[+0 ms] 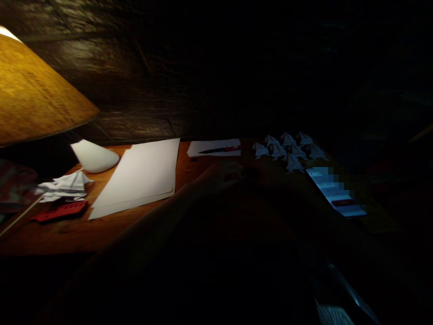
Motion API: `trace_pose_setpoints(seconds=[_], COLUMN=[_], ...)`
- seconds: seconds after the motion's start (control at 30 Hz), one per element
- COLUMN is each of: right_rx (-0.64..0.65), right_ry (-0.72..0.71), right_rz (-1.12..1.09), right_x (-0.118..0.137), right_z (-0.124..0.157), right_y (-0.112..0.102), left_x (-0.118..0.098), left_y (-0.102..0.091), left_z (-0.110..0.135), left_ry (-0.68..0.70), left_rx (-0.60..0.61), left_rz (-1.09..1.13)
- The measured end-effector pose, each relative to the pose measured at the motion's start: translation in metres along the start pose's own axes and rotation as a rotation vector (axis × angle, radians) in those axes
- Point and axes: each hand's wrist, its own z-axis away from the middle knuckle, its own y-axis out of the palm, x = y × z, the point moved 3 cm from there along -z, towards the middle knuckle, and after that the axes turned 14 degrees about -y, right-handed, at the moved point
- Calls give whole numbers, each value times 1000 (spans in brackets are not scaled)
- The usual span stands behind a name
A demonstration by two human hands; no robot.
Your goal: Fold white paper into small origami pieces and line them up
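The scene is very dark. My left hand [221, 175] rests at the middle of the wooden table [67, 230], fingers curled together around something I cannot make out. My right hand [267, 174] is barely visible in shadow just right of it, close to the left one; its fingers do not show clearly. A stack of white paper sheets [138, 178] lies left of my left hand. Several small folded paper figures [289, 149] sit in a cluster behind my right hand.
A yellow lampshade [30, 99] fills the upper left. Crumpled paper scraps [64, 186] and a red flat tool [61, 211] lie at the left, with a white cone-shaped object [94, 156]. A knife [219, 149] lies on a sheet behind. A lit phone [336, 192] lies at the right.
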Motion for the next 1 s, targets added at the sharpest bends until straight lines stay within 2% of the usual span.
trace_pose_setpoints(seconds=[0.17, 0.47, 0.77, 1.0], right_rx=[-6, 7, -10, 12], right_ry=[25, -25, 82, 101], right_rz=[54, -28, 91, 106], right_x=[0, -2, 8, 15], right_z=[1, 0, -1, -3], right_y=[-1, 1, -2, -5], left_x=[-1, -2, -6, -2], left_y=[0, 0, -2, 0], left_z=[0, 0, 0, 0], left_ry=[-24, 0, 17, 12], left_rx=[10, 6, 0, 11], left_rz=[4, -8, -47, -41])
